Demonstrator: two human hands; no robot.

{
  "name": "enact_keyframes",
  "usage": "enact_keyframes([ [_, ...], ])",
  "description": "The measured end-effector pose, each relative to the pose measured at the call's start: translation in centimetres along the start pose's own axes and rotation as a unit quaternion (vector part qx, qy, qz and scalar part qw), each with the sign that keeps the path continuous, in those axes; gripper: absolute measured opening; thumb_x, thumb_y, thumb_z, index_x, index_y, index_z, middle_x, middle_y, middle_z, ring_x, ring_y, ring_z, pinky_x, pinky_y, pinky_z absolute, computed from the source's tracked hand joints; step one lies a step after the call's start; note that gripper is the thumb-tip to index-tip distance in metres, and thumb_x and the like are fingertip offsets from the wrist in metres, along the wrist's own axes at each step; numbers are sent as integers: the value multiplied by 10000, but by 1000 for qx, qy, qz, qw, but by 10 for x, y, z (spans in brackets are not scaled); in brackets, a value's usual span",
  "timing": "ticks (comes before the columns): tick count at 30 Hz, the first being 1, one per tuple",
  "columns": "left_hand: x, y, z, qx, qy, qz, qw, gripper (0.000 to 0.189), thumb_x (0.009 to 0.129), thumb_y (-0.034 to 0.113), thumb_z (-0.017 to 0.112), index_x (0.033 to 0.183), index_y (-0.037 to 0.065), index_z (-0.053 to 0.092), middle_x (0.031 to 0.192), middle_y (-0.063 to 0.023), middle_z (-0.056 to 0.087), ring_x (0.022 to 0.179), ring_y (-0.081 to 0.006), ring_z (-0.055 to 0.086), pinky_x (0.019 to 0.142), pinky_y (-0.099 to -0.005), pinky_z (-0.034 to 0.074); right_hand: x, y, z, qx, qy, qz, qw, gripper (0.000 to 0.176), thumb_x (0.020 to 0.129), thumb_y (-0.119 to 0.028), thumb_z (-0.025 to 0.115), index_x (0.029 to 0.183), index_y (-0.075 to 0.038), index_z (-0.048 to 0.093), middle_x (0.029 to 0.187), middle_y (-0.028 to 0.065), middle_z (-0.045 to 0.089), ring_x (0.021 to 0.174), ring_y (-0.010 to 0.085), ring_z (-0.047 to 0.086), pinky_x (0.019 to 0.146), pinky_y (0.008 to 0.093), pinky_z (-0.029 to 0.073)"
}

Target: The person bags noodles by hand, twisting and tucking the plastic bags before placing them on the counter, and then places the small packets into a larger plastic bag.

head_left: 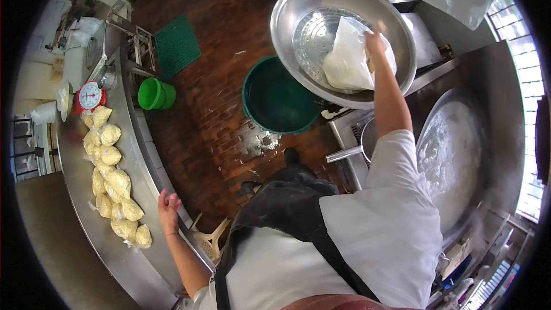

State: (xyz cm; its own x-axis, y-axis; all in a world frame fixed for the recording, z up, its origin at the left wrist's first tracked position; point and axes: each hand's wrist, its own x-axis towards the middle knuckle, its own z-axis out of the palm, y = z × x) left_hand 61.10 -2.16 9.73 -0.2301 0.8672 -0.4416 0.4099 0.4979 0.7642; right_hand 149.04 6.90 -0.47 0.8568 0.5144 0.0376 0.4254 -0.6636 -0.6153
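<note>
At the upper right, my right hand [376, 44] reaches into a wide metal basin with holes in its bottom [277, 26]. Its fingers are closed on the top of a white plastic bag [348, 60], which sits inside the basin; the bag's contents are hidden. My left hand [168, 212] is held out at the edge of the steel counter [138, 163], fingers apart and nothing in them. Tied clear bags of pale yellow pieces [119, 183] lie along that counter, left of this hand. Beneath the basin's left side stands a large green tub [275, 100].
A big steaming pan of whitish liquid [450, 155] is on my right, near a metal-handled pot [344, 154]. A red dial scale [90, 96] stands on the counter. The floor holds a bright green bucket [156, 93], a green mat [177, 46] and a beige plastic stool [209, 238].
</note>
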Motion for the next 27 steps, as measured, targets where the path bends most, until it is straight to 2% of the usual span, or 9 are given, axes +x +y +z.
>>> enact_keyframes([
  [4, -3, 7, 15, 12, -21, -15, 1000, 491, 950, 161, 640, 1393, 38, 467, 993, -50, 649, 840, -127, 625, 756, -269, 518, 13, 50, 61, -230, -163, -66, 957, 752, 883, -630, 557, 1162, 63, 638, 1162, 281, 645, 1123, 402, 607, 987, 424, 456],
  [7, -8, 10, 18, 21, -27, -14, 999, 478, 955, 160, 634, 1388, 36, 472, 1004, -52, 656, 831, -124, 629, 746, -261, 519, 9, 49, 46, 186, -114, 14, 976, 556, 921, -478, 605, 1105, 44, 656, 1112, 228, 669, 997, 346, 639, 908, 424, 482],
  [9, -3, -8, 14, -8, -27, -22, 999, 464, 959, 161, 627, 1383, 41, 479, 1021, -55, 662, 827, -121, 631, 743, -259, 521, 19, 59, 19, 116, -89, -78, 986, 353, 934, -317, 642, 1065, 9, 667, 1057, 142, 676, 878, 272, 641, 757, 395, 515],
  [10, 0, -17, 12, -25, -28, -25, 999, 457, 962, 161, 623, 1380, 43, 482, 1029, -57, 665, 825, -120, 632, 742, -259, 523, 21, 57, 6, 517, -88, 161, 836, 301, 915, -257, 680, 1078, -5, 662, 1051, 109, 656, 903, 241, 651, 697, 337, 524],
  [11, 1, -23, 13, -32, -28, -33, 999, 450, 964, 161, 619, 1378, 44, 486, 1036, -58, 666, 826, -120, 633, 742, -258, 523, 15, 50, -18, 570, -180, 156, 786, 418, 884, -308, 718, 1127, 28, 658, 1097, 114, 675, 960, 265, 649, 844, 423, 512],
  [13, 3, -32, 14, -44, -30, -49, 997, 436, 969, 160, 610, 1373, 47, 492, 1048, -61, 669, 829, -119, 634, 742, -258, 525, -23, 6, -76, 392, -211, 203, 872, 498, 845, -320, 758, 1146, 60, 643, 1089, 137, 676, 933, 282, 661, 814, 446, 523],
  [16, 7, -37, 20, -43, -46, -55, 996, 421, 973, 179, 604, 1365, 61, 506, 1043, -58, 671, 835, -121, 638, 738, -264, 529, -23, 27, -70, -79, -308, 56, 947, 488, 841, -316, 771, 1158, 34, 647, 969, 119, 676, 892, 245, 665, 740, 385, 529],
  [21, 7, -42, 23, -50, -55, -52, 996, 417, 969, 200, 612, 1353, 71, 513, 1036, -47, 673, 819, -118, 633, 730, -261, 525, -30, 35, -47, 226, -182, 92, 953, 348, 870, -253, 711, 1074, 24, 664, 942, 89, 683, 864, 236, 645, 731, 380, 500],
  [27, -8, -66, 0, -70, -33, -73, 994, 416, 964, 192, 618, 1344, 56, 516, 1028, -48, 672, 794, -113, 631, 696, -249, 525, -6, 5, -54, 605, -13, 107, 789, 120, 965, -148, 492, 962, -59, 573, 802, 24, 539, 698, 172, 553, 634, 440, 507],
])
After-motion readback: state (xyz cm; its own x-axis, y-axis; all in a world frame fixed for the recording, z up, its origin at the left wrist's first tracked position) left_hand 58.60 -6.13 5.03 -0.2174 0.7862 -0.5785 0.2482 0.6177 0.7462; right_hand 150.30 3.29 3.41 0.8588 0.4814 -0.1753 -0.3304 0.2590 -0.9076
